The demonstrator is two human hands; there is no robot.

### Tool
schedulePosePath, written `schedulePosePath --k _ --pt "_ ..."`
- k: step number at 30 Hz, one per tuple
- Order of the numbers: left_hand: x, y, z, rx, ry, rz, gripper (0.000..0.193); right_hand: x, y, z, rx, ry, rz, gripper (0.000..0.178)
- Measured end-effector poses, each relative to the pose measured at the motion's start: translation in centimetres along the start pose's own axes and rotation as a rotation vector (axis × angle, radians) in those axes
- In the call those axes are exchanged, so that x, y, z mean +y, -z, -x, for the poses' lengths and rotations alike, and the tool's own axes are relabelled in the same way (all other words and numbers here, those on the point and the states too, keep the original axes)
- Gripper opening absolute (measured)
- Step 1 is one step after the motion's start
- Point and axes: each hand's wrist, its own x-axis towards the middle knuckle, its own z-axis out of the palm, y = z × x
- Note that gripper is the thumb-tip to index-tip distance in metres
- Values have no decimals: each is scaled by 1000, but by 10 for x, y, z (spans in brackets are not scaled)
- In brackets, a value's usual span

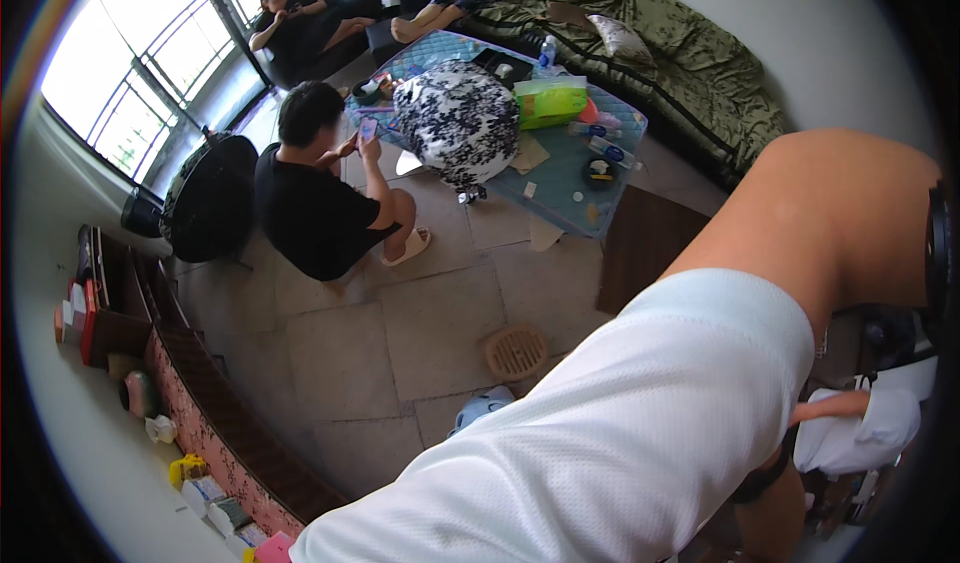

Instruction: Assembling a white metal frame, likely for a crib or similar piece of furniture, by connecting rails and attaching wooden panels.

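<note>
Head view: a white-sleeved arm (580, 413) rises from the lower edge, its bare elbow bent toward the right rim.
Hands: both lie outside the picture, so open, closed or gripping cannot be told.
Nearest thing: a dark wooden top (650, 243), just beyond the sleeve and beside the table corner.
Containers: a bright green bag (552, 103), contents hidden; clear bottles (606, 150) near it; a black round dish (599, 171) with something yellow inside.
Open room: stone floor (340, 363) between the sleeve, a person in black (320, 203) crouching with a phone (369, 130), and a long pink-faced cabinet (215, 403); a tan slatted piece (517, 352) lies on it.
Surface: a blue-covered table (562, 178), partly hidden by a black-and-white patterned mound (460, 118).
Room: a green-covered sofa (690, 93) along the wall; two seated people at the far end; bright windows (150, 53) leftward.
</note>
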Motion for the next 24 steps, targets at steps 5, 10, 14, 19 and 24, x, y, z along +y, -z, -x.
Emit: schedulePosePath --k 5,10,14,19,24 --pt "3 -6 9 -15 5 36 48 2 -38 -31 -123 4 -72 43" --pt "13 -16 -38 -39 -140 87 47 -7 -62 -25 -87 9 -73 25" --pt "43 -18 -150 -121 -399 228 47 11 -52 12 104 161 -167 16" --pt "101 -61 -269 -264 -486 461 47 63 -38 98 262 102 -316 16" --pt "119 -171 -246 -355 -462 914 31 110 -81 146 492 200 -578 15"
